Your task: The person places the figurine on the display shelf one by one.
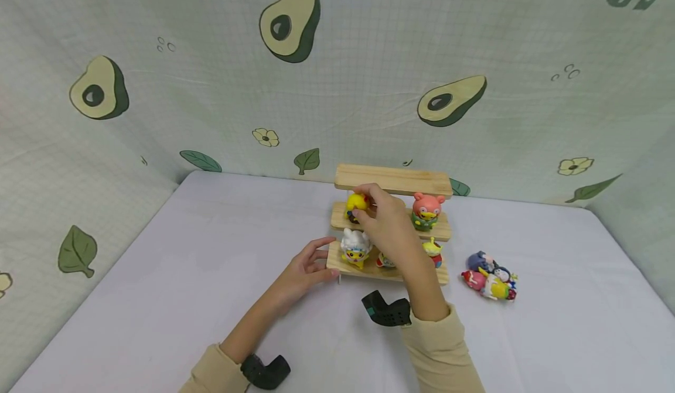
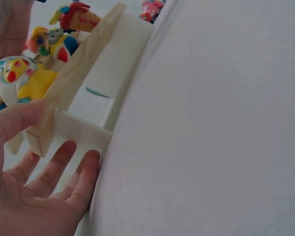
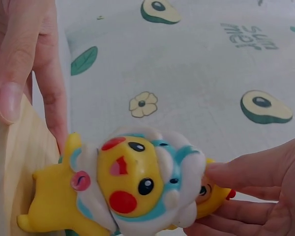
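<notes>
A three-tiered wooden display stand (image 1: 392, 179) holds small toy figurines. My right hand (image 1: 387, 220) pinches a yellow figurine (image 1: 357, 205) between thumb and fingers at the left end of the middle tier. In the right wrist view this yellow figurine (image 3: 214, 189) is partly hidden behind a yellow figurine in a white hood (image 3: 132, 179), which stands on the bottom tier. My left hand (image 1: 306, 267) holds the left end of the bottom tier, thumb and fingers on either side of the board (image 2: 71, 83). A pink round-eared figurine (image 1: 426, 210) stands at the right of the middle tier.
Behind my right forearm, a red-and-white figurine (image 1: 385, 260) and a green-topped figurine (image 1: 432, 251) stand on the bottom tier. Several figurines (image 1: 491, 277) lie bunched on the white tabletop (image 1: 559, 328) to the right. An avocado-print cloth (image 1: 364, 88) hangs behind.
</notes>
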Available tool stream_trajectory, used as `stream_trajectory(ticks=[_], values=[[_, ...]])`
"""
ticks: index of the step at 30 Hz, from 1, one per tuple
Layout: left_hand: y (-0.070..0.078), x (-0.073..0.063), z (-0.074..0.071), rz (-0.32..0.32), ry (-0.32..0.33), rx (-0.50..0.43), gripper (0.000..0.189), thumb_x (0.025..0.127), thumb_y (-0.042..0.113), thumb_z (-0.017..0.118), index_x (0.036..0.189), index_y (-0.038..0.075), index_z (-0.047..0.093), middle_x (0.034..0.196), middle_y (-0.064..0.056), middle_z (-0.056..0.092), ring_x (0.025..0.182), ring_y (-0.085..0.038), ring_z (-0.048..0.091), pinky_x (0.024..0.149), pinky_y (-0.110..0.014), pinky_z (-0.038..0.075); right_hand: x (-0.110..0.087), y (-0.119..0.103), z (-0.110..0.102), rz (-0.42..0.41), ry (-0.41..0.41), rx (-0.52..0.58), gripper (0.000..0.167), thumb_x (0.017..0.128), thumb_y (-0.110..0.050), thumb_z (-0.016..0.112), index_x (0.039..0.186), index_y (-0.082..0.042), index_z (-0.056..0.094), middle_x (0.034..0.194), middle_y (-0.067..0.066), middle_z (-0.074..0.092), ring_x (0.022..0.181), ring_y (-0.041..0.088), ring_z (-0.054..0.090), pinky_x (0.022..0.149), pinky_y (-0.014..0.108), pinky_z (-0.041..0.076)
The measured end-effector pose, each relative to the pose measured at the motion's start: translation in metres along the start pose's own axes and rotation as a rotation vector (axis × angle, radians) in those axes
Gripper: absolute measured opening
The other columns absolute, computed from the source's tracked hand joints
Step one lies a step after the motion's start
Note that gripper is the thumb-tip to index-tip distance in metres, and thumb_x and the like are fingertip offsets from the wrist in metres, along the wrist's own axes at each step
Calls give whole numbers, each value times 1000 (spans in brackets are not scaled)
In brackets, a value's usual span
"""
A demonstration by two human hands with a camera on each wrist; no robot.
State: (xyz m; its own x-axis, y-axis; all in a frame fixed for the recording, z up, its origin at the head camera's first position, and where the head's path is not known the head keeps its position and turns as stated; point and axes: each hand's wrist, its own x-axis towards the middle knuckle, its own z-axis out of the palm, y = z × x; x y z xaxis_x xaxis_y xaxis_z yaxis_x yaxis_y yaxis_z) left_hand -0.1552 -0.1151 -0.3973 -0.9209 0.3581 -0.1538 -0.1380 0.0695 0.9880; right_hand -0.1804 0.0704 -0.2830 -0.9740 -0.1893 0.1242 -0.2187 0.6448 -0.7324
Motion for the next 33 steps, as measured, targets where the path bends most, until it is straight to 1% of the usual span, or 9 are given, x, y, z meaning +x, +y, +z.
stream_trajectory(ticks=[7, 11, 14, 23, 26, 29, 33], values=[[-1, 0, 0, 11, -5, -1, 70, 83, 18, 70, 142, 21, 34, 129, -12, 52, 98, -17, 60, 83, -26, 47, -3, 0, -3, -23, 8, 50, 34, 91, -17, 60, 125, -13, 54, 126, 5, 56, 115, 20, 54, 96, 36, 46], [-1, 0, 0, 10, -7, -4, 70, 82, 18, 71, 142, 21, 34, 129, -12, 52, 99, -16, 60, 83, -26, 47, -3, 1, -3, -34, 18, 38, 32, 91, -18, 60, 122, -12, 56, 124, 5, 57, 113, 21, 55, 95, 36, 46], [-1, 1, 0, 11, -9, -10, 71, 82, 18, 71, 143, 20, 34, 129, -12, 51, 100, -16, 60, 83, -26, 48, -3, 1, -4, -26, 23, 30, 30, 91, -18, 60, 121, -14, 57, 123, 5, 58, 112, 21, 56, 95, 36, 46], [0, 0, 0, 14, -13, -6, 69, 83, 18, 69, 142, 18, 34, 129, -15, 51, 98, -16, 60, 83, -26, 47, -4, 1, -5, -24, 21, 13, 32, 91, -19, 61, 121, -13, 58, 123, 6, 59, 111, 21, 57, 94, 37, 46], [0, 0, 0, 9, -8, -6, 69, 83, 17, 70, 142, 18, 34, 129, -13, 52, 99, -16, 60, 83, -26, 47, -4, 1, -5, -27, 12, 16, 33, 91, -20, 61, 123, -14, 57, 124, 5, 58, 112, 21, 57, 94, 37, 47], [0, -1, 0, 8, -4, -6, 69, 83, 17, 70, 142, 19, 34, 129, -12, 52, 100, -17, 60, 83, -26, 47, -6, -1, -9, -25, 5, 25, 35, 91, -23, 61, 125, -16, 57, 126, 5, 58, 112, 21, 57, 94, 38, 47], [1, -1, 0, 10, -5, -4, 69, 83, 18, 70, 142, 20, 34, 129, -12, 52, 101, -17, 60, 84, -27, 47, -12, -3, -19, -54, 30, 57, 36, 91, -25, 60, 126, -17, 56, 128, 5, 57, 116, 23, 55, 95, 40, 46]])
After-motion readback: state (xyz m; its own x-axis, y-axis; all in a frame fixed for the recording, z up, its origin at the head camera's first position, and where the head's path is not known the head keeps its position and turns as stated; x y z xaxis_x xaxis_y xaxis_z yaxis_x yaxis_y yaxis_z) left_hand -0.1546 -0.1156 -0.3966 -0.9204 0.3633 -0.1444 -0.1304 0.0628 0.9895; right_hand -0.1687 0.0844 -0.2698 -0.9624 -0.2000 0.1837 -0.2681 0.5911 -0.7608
